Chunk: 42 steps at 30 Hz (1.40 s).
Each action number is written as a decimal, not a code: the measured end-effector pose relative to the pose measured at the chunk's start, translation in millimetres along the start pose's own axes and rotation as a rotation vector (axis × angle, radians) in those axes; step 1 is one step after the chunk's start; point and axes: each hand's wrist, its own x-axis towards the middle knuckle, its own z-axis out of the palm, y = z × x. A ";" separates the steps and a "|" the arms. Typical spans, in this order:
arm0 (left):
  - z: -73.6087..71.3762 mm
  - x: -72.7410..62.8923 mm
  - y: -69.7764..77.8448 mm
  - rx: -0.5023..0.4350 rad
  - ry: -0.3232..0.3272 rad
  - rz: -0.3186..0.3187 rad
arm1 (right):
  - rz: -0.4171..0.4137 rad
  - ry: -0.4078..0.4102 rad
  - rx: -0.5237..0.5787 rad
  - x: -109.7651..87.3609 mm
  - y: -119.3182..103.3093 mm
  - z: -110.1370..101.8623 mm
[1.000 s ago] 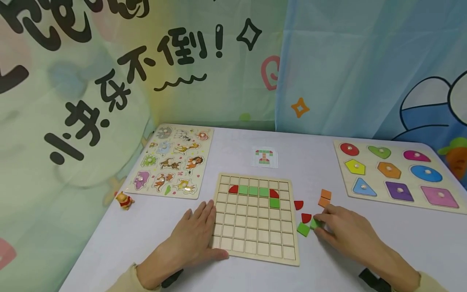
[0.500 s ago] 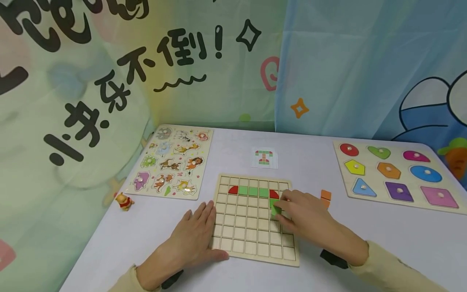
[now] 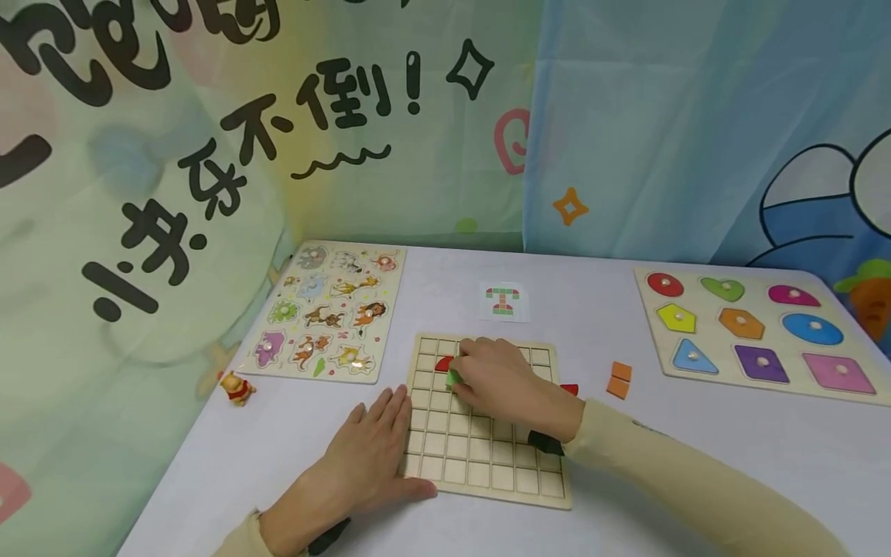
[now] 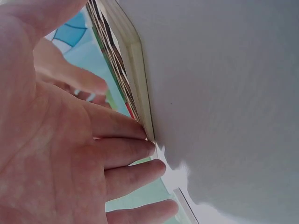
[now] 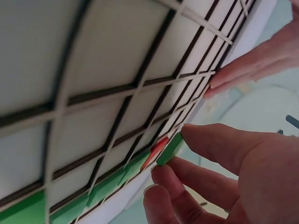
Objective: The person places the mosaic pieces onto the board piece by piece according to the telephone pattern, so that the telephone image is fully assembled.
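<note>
My right hand [image 3: 503,381] reaches over the wooden grid board [image 3: 455,445] and pinches a green square tile [image 3: 453,378] between thumb and fingers. The tile is beside a red quarter-round piece [image 3: 443,363] set in the upper left of the grid. In the right wrist view the green tile [image 5: 170,148] is tilted close to the red piece [image 5: 154,152], and green tiles [image 5: 110,186] lie in the cells along that row. My left hand [image 3: 373,445] lies with straight fingers against the board's left edge; its fingertips touch the board's side [image 4: 140,79] in the left wrist view.
Right of the board lie two orange tiles [image 3: 619,380] and a red piece [image 3: 570,389], partly hidden by my wrist. A pattern card [image 3: 503,302] lies behind the board. An animal puzzle [image 3: 327,309], a shape puzzle [image 3: 766,333] and a bear figurine [image 3: 237,388] stand around.
My right hand has picked up the green tile from the table at the right and carried it leftward across the board to the left red piece. The left hand has stayed in place.
</note>
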 end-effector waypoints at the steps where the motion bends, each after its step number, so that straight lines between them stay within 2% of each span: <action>1: 0.0 -0.3 0.0 0.001 0.002 0.001 | -0.001 -0.009 -0.002 3.1 -1.6 1.4; 4: 0.3 -0.4 0.1 -0.011 0.010 0.009 | -0.006 -0.029 -0.015 9.3 -5.0 5.5; 9: 0.5 0.7 0.0 -0.010 0.016 0.014 | -0.022 -0.008 -0.054 12.5 -6.9 10.3; 29: 0.7 -0.3 -0.4 0.000 -0.001 0.006 | -0.038 0.006 -0.075 8.5 -7.9 12.2; 36: 1.3 0.7 -0.3 -0.013 -0.005 0.005 | 0.012 0.045 -0.050 -12.8 8.2 -5.8; 42: 1.5 0.3 -0.9 -0.019 -0.002 0.004 | 0.097 0.086 -0.034 -50.3 38.9 -18.0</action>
